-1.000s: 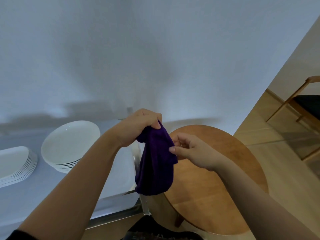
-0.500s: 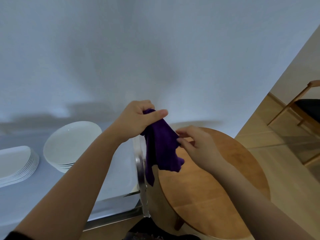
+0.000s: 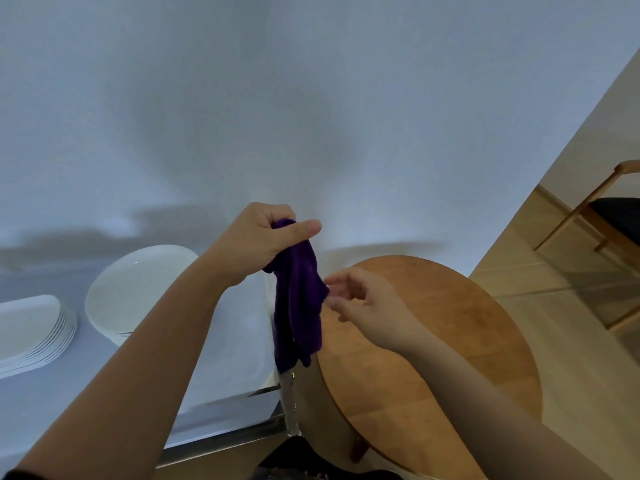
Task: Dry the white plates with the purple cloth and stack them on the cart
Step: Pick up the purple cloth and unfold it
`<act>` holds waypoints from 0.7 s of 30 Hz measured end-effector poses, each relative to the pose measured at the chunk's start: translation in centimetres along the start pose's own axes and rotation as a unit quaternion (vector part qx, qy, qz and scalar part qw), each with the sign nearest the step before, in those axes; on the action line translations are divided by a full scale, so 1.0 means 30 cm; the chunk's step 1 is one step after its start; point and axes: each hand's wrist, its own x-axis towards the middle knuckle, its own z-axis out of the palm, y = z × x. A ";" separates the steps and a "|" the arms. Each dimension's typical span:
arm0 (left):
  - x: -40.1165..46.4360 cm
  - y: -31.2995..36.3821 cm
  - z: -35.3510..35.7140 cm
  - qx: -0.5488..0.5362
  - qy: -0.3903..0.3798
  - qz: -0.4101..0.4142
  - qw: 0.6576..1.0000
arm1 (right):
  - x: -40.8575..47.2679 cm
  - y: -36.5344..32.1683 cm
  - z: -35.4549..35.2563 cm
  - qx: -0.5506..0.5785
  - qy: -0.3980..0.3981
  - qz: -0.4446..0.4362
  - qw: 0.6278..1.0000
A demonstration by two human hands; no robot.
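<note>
We grip the cloth (image 3: 298,299) in our left hand (image 3: 265,239), right hand (image 3: 367,303) loose beside it, readying it; next we likely fetch 1 plate (image 3: 138,289).

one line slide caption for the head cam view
Left hand grips purple cloth as right hand reaches toward it.

Left hand (image 3: 266,237) raised, fingers curled tight; right hand (image 3: 367,306) lower, fingers loosely spread
</note>
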 end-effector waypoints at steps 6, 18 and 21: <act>-0.015 0.008 -0.014 -0.001 -0.035 -0.008 0.999 | 0.038 0.015 -0.008 0.034 -0.095 0.062 0.993; -0.008 -0.041 -0.096 0.085 0.025 -0.019 0.996 | 0.070 -0.214 -0.177 0.125 0.102 -0.094 0.982; -0.016 -0.008 -0.123 0.061 -0.157 -0.039 0.985 | 0.084 -0.237 -0.232 0.203 0.075 -0.100 0.971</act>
